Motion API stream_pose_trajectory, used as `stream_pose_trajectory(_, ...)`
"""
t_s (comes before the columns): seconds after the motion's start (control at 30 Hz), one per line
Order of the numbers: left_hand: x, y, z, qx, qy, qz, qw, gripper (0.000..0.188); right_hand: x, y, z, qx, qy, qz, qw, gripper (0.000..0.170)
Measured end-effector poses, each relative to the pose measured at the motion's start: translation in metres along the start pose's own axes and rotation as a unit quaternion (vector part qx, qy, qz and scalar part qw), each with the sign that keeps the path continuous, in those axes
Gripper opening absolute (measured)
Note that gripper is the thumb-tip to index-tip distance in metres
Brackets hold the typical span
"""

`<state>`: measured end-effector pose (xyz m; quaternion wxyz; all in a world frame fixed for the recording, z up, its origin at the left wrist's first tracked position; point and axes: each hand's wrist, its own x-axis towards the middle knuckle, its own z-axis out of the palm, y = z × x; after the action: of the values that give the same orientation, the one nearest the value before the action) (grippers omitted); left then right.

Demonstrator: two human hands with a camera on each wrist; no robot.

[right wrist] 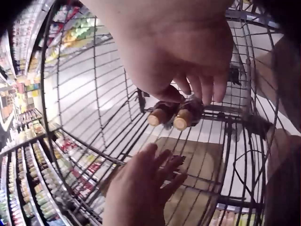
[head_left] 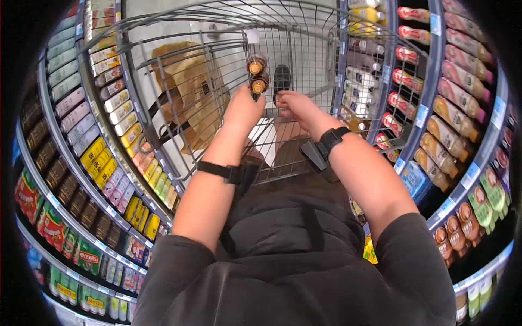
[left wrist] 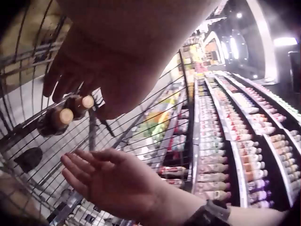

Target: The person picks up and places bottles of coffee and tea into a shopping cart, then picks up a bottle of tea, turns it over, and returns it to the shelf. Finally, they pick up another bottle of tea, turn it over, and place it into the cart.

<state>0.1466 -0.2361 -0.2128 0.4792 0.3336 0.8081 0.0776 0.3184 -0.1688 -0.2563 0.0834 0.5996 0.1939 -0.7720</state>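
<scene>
Two dark bottles with orange-gold caps (head_left: 258,77) stand side by side inside a wire shopping cart (head_left: 304,41). My left hand (head_left: 243,111) is just on the near side of them, its fingers loosely extended. The right wrist view shows this left hand (right wrist: 141,181) with spread fingers, apart from the bottles (right wrist: 182,118). My right hand (head_left: 299,108) is held to the right of the bottles over the cart. Its fingers are relaxed and hold nothing, with the palm turned up toward the left wrist camera (left wrist: 120,183).
Shelves of packed drinks (head_left: 103,163) line the left side, with cans and cartons. On the right, more shelves hold bottles (head_left: 457,103). A tan bag-like thing with dark straps (head_left: 185,81) shows through the cart's left wire side. A white sheet (head_left: 265,142) shows through the near mesh.
</scene>
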Motion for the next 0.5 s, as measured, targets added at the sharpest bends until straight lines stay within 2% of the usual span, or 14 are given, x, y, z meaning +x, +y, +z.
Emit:
stream_pose_trajectory(0.03, 0.012, -0.001, 0.012, -0.007, 0.023, -0.032, 0.999, 0.056, 0.014, 0.0, 0.001, -0.033, 0.009, -0.005, 0.999, 0.054)
stream_pose_trajectory(0.07, 0.023, -0.005, 0.026, -0.026, 0.026, -0.04, 0.999, 0.065, 0.026, 0.002, 0.002, -0.045, 0.0, 0.003, 0.999, 0.064)
stream_pose_trajectory(0.1, 0.033, -0.009, 0.035, -0.021, 0.021, -0.044, 0.999, 0.065, 0.034, 0.0, 0.004, -0.04, -0.002, 0.009, 0.999, 0.064)
stream_pose_trajectory(0.17, 0.042, -0.015, 0.054, -0.063, 0.034, -0.07, 0.995, 0.07, 0.041, 0.001, 0.005, -0.041, -0.027, -0.042, 0.998, 0.071)
stream_pose_trajectory(0.2, 0.047, -0.018, 0.059, -0.066, 0.02, -0.071, 0.995, 0.074, 0.046, 0.0, 0.0, -0.039, -0.054, -0.027, 0.997, 0.076)
stream_pose_trajectory(0.3, 0.064, -0.029, 0.07, -0.057, 0.028, -0.063, 0.996, 0.081, 0.069, 0.006, -0.005, -0.036, -0.095, -0.04, 0.994, 0.077)
stream_pose_trajectory(0.33, 0.067, -0.031, 0.072, -0.043, 0.044, -0.065, 0.996, 0.079, 0.051, -0.01, -0.005, -0.034, -0.127, -0.03, 0.991, 0.079)
stream_pose_trajectory(0.5, 0.076, -0.03, 0.066, -0.022, 0.014, -0.085, 0.996, 0.072, 0.061, -0.002, -0.005, 0.016, -0.132, -0.016, 0.991, 0.082)
